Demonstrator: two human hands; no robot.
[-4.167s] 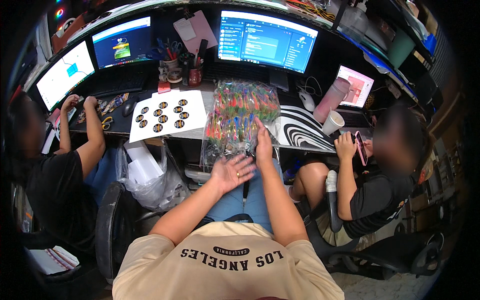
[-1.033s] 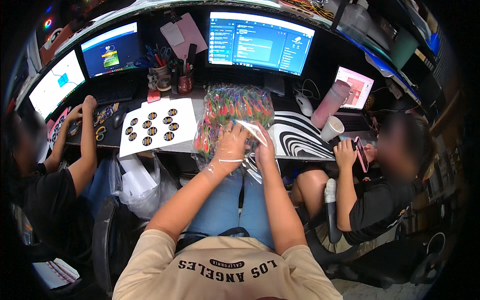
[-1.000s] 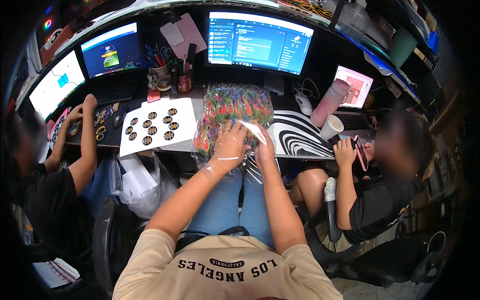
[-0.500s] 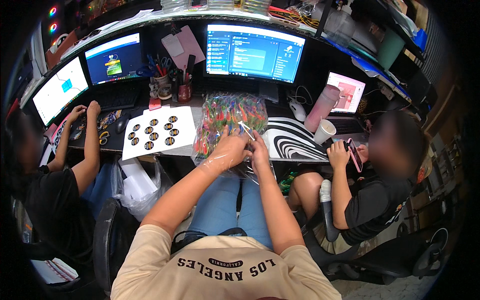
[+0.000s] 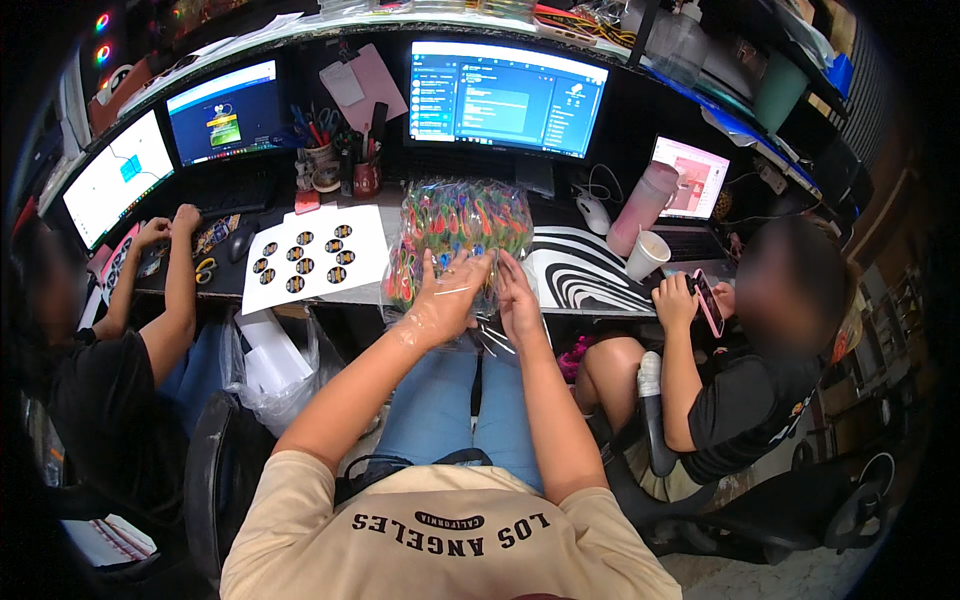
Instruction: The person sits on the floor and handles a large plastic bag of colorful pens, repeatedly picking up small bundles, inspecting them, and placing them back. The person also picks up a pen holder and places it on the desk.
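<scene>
A clear plastic bag [image 5: 468, 215] packed with many small colourful pieces, in red, green, orange and blue, lies at the desk's front edge before me. My left hand [image 5: 448, 298] rests flat on its near part with the fingers spread. Loose clear film lies over that wrist. At the bag's near right side is my right hand [image 5: 518, 300], fingers stretched out against the plastic. The bag's near end sags over the edge, partly hidden under my hands. What the small pieces are, I cannot make out.
A white sheet with round black stickers [image 5: 340, 215] lies left of the bag, a black-and-white striped sheet [image 5: 575, 272] right. Beyond stand a paper cup [image 5: 648, 257], pink tumbler [image 5: 645, 205], mouse [image 5: 592, 214] and monitor [image 5: 505, 100]. One person sits on each side; the right one holds a phone [image 5: 709, 305].
My hands have moved slightly apart, and the left fingers have spread over the bag. A white strip that stuck up between my hands no longer shows there.
</scene>
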